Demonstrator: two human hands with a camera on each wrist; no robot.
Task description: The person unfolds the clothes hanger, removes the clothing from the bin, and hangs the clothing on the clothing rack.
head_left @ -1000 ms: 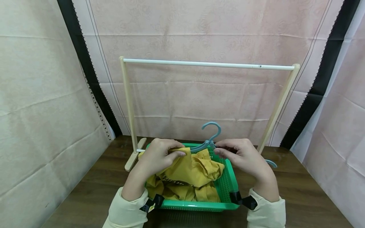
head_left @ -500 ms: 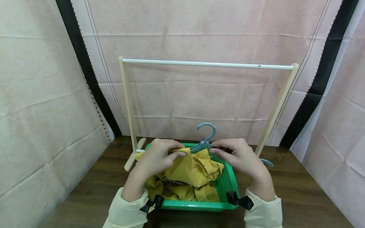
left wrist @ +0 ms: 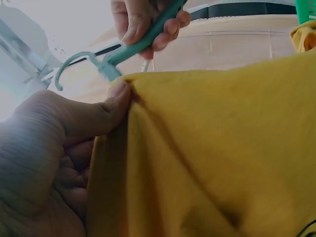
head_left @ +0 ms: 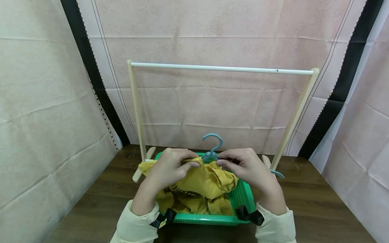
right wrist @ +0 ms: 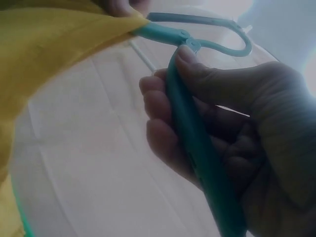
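My left hand (head_left: pixel 171 168) pinches the top edge of a yellow shirt (head_left: pixel 194 180) with dark lettering, between thumb and fingers. The shirt lies bunched in a green basket (head_left: pixel 209 219). With its thumb and fingers, my right hand (head_left: pixel 247 165) grips one arm of a blue clothes hanger (head_left: pixel 210 156), seen closely in the right wrist view, where the hanger arm (right wrist: pixel 197 143) crosses the palm. The hook points up between both hands. The hanger's other arm runs into the shirt's cloth (right wrist: pixel 44 44) and is hidden there. Its right tip shows beyond my right wrist.
Behind the basket stands a clothes rack with a white rail (head_left: pixel 212 68) and pale wooden posts (head_left: pixel 136 108). Everything rests on a brown wooden table (head_left: pixel 319 202). Pale fabric walls (head_left: pixel 54 101) enclose the sides and back.
My right hand has moved left with the hanger, bringing the hook nearer my left hand. Yellow cloth now bulges farther out to the left, beyond my left hand, which has stayed nearly still.
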